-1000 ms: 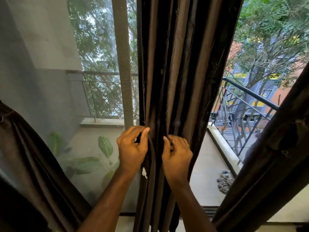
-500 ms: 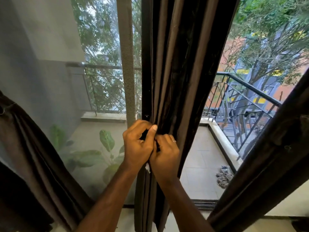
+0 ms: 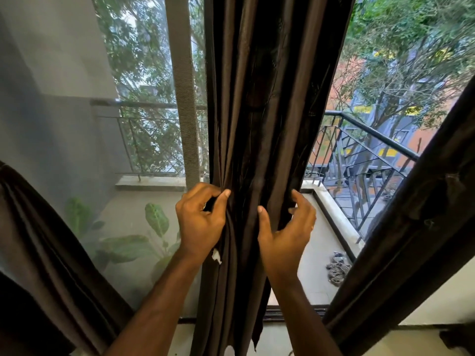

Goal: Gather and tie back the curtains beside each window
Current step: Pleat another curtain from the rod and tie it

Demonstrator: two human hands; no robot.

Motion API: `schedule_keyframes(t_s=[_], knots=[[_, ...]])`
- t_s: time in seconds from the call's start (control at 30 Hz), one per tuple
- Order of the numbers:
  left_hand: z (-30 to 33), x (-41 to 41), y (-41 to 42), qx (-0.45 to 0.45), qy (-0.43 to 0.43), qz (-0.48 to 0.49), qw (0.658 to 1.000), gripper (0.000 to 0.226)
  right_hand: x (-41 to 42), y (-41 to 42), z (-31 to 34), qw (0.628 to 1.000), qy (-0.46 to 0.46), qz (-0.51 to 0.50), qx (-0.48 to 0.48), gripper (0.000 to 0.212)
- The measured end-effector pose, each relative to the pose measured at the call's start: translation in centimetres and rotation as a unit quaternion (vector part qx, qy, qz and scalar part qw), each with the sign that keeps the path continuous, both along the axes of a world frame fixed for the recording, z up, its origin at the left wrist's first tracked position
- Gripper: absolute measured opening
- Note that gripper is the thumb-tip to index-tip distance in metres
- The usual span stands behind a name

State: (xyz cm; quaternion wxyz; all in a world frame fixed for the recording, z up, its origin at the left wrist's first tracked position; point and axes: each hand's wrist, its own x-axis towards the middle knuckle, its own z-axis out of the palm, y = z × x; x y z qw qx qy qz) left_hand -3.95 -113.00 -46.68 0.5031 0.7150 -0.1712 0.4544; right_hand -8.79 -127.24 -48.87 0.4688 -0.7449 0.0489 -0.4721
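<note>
Brown curtain (image 3: 259,111): hangs bunched in the middle, between your two hands.
Left hand (image 3: 199,222): your fingers and thumb pinch its left folds.
Right hand (image 3: 285,232): your thumb lies on the front, curled fingers hook round its right edge.
Side curtains (image 3: 46,240): pulled aside, well outside both hands.
Railing (image 3: 370,150): beyond your right fingers.
</note>
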Motion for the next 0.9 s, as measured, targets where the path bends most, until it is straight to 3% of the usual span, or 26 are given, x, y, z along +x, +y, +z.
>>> schedule_keyframes(t_s=[0.1, 0.17, 0.33, 0.53, 0.9], knots=[[-0.1, 0.2, -0.4, 0.005, 0.0, -0.015, 1.0, 0.017, 1.1, 0.3, -1.0, 0.999, -0.002, -0.006, -0.041, 0.024], [-0.2, 0.4, -0.2, 0.007, 0.002, -0.011, 1.0, 0.017, 1.2, 0.8, -1.7, 0.997, -0.028, -0.003, -0.066, 0.016], [-0.4, 1.1, 1.2, 0.014, 0.009, 0.007, 1.0, 0.017, 1.4, 0.7, -2.3, 0.998, -0.039, -0.022, -0.036, 0.012], [-0.4, 0.3, -0.5, 0.031, 0.012, -0.032, 0.999, 0.019, 1.8, 3.9, -2.2, 0.986, -0.021, 0.034, -0.163, 0.019], [-0.1, -0.7, -0.8, 0.006, 0.019, -0.028, 0.999, 0.016, 2.4, 5.1, -2.1, 0.982, -0.05, 0.078, -0.165, 0.02]])
